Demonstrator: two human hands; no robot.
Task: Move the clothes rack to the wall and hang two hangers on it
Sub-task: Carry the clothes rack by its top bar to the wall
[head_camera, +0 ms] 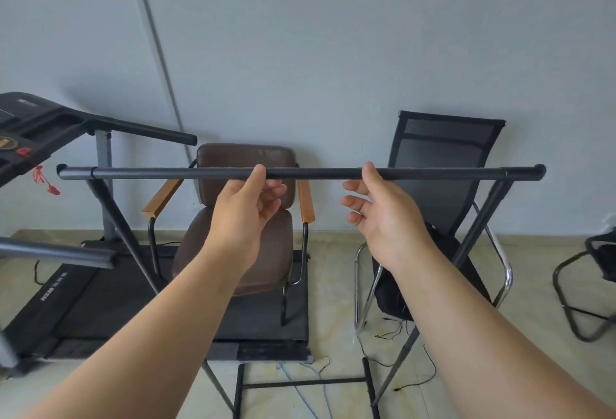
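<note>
The clothes rack's dark top bar (pixel 316 172) runs level across the middle of the view, with slanted legs dropping from both ends to the floor. It stands a little in front of the pale wall (pixel 333 52). My left hand (pixel 248 205) is palm-up just under the bar. Its thumb lies over the bar and its fingers hang loosely curled below, not wrapped round it. My right hand (pixel 383 215) is also palm-up, thumb tip against the bar and fingers spread apart beneath. No hanger shows in the view.
A brown padded chair (pixel 245 165) and a black mesh chair (pixel 443 152) stand between the rack and the wall. A treadmill (pixel 40 128) fills the left side. Loose cables (pixel 400 335) lie on the floor by the rack's feet. Another chair frame (pixel 596 252) sits far right.
</note>
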